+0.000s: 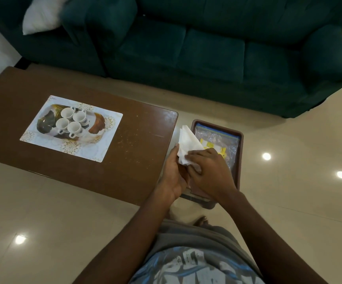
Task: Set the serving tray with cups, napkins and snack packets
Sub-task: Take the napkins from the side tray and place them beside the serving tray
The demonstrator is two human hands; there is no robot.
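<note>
Left hand [174, 171] grips a white napkin [186, 142]; right hand [210, 171] covers it, its grip unclear. A brown coffee table [133, 152] stands on glossy cream floor tiles [293, 206], green sofa [207, 50] beyond.

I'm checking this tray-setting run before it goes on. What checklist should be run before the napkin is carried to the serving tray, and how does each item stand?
1. Napkin gripped by left hand and right hand: ok.
2. Napkin folded neatly: cannot tell, the hands cover part of it.
3. Four cups on the serving tray: ok.
4. Bare space on the serving tray beside the cups: ok.
5. Snack packets on the serving tray: not ok; they lie in a zip bag in the brown tray beside the table.
</note>
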